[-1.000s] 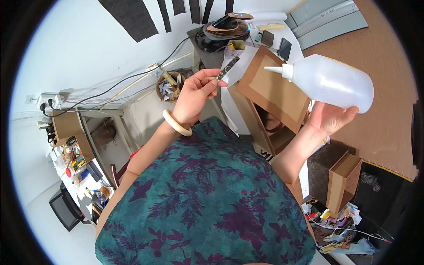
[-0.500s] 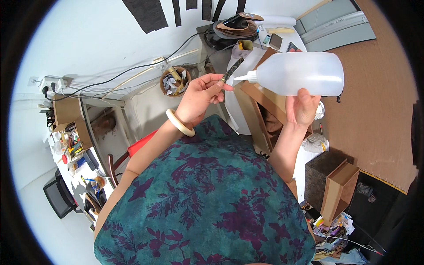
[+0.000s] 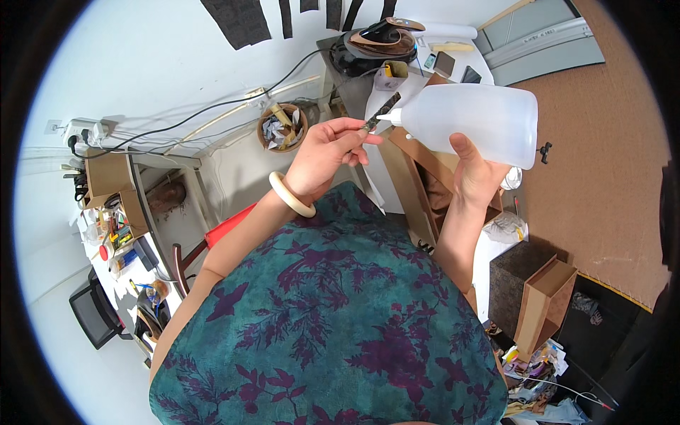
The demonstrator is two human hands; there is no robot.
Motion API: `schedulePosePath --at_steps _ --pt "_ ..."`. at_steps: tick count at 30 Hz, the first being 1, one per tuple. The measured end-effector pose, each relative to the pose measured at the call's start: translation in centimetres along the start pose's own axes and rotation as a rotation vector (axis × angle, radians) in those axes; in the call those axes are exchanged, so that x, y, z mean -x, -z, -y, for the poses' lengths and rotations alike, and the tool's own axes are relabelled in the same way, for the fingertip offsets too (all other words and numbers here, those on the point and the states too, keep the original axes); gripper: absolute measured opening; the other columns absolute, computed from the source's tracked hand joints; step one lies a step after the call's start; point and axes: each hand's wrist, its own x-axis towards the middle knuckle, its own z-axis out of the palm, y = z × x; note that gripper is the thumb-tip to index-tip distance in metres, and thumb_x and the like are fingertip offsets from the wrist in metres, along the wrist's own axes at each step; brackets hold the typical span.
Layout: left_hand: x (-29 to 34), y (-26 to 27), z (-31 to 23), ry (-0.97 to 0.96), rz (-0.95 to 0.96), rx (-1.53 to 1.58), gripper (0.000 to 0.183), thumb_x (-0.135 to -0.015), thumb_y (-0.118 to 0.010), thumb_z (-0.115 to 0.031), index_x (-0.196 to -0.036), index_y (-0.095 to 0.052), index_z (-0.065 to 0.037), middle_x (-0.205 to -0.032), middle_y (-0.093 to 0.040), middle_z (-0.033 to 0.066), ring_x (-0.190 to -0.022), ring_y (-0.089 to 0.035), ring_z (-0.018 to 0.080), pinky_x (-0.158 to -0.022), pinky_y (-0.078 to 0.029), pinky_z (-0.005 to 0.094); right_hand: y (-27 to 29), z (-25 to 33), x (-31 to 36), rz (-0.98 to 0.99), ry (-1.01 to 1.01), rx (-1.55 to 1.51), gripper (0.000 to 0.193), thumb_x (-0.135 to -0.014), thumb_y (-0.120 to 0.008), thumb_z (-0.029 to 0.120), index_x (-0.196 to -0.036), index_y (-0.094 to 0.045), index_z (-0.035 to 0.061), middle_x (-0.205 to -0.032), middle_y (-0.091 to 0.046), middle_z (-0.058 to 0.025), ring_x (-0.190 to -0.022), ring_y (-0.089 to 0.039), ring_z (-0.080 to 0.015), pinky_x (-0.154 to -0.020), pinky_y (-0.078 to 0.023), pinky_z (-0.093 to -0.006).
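Note:
My left hand [image 3: 331, 152], with a cream bangle [image 3: 289, 194] on its wrist, pinches one end of a narrow dark patterned strip [image 3: 387, 106]. The strip's other end points up and to the right. In my right hand [image 3: 479, 177] lies a large translucent white squeeze bottle [image 3: 460, 117] on its side, the thumb against the near side; the other fingers are mostly hidden behind it. The bottle's thin nozzle [image 3: 387, 116] points left and meets the strip, or nearly so; whether anything comes out cannot be seen.
Below the bottle stands an open brown box [image 3: 418, 195] on a white-topped table. A steam iron [image 3: 379, 48] sits at the back beside a small cup [image 3: 390, 75]. A waste basket [image 3: 283, 129] is on the floor. Brown board [image 3: 595, 163] fills the right side.
The bottle has shifted slightly left and tilted, bringing its nozzle over the strip. My right hand's fingertips have gone out of sight behind the bottle. My left hand has hardly moved.

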Motion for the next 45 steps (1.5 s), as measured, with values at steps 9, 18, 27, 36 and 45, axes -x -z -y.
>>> schedulePosePath --at_steps 9,18,27,36,45 --pt "0.1 0.0 0.3 0.006 0.009 0.028 0.023 -0.101 -0.058 -0.006 -0.122 -0.062 0.001 -0.11 -0.073 0.0182 -0.073 -0.066 0.0144 -0.061 -0.047 0.022 -0.5 0.7 0.2 -0.017 0.001 0.016 0.073 -0.065 -0.095 0.008 -0.127 -0.059 -0.0047 -0.118 -0.069 -0.0182 -0.104 -0.068 -0.0248 -0.093 -0.056 -0.0376" --pt "0.4 0.0 0.4 0.006 0.015 0.011 0.024 -0.1 -0.059 -0.006 -0.123 -0.062 0.002 -0.109 -0.073 0.0179 -0.071 -0.066 0.0142 -0.061 -0.047 0.022 -0.2 0.7 0.9 -0.053 0.019 0.073 0.069 -0.066 -0.095 0.01 -0.124 -0.061 -0.0047 -0.114 -0.07 -0.0159 -0.101 -0.068 -0.0238 -0.091 -0.056 -0.0374" --pt "0.4 -0.1 0.5 0.017 0.018 0.003 0.022 -0.101 -0.059 -0.007 -0.121 -0.063 0.001 -0.107 -0.074 0.0171 -0.071 -0.066 0.0139 -0.06 -0.047 0.0221 -0.7 1.1 1.0 -0.056 0.046 0.056 0.065 -0.068 -0.094 0.01 -0.122 -0.062 -0.0045 -0.112 -0.07 -0.0147 -0.099 -0.068 -0.0232 -0.089 -0.056 -0.0361" --pt "0.7 -0.4 0.2 0.047 -0.002 -0.003 0.025 -0.1 -0.058 -0.006 -0.124 -0.06 0.002 -0.11 -0.073 0.0172 -0.071 -0.066 0.0139 -0.061 -0.047 0.0216 2.4 -1.1 1.1 -0.089 -0.197 -0.321 0.082 -0.078 -0.087 0.029 -0.143 -0.045 0.0027 -0.139 -0.054 -0.014 -0.133 -0.049 -0.0348 -0.113 -0.041 -0.0511" --pt "0.9 -0.7 0.2 -0.191 -0.01 -0.05 0.019 -0.101 -0.054 -0.005 -0.117 -0.063 -0.005 -0.102 -0.074 0.0121 -0.069 -0.064 0.0101 -0.06 -0.047 0.0222 2.2 -2.4 -0.8 -0.174 -0.356 -0.773 0.084 -0.084 -0.079 0.044 -0.148 -0.039 0.0077 -0.142 -0.051 -0.0192 -0.136 -0.047 -0.0408 -0.117 -0.034 -0.0616"
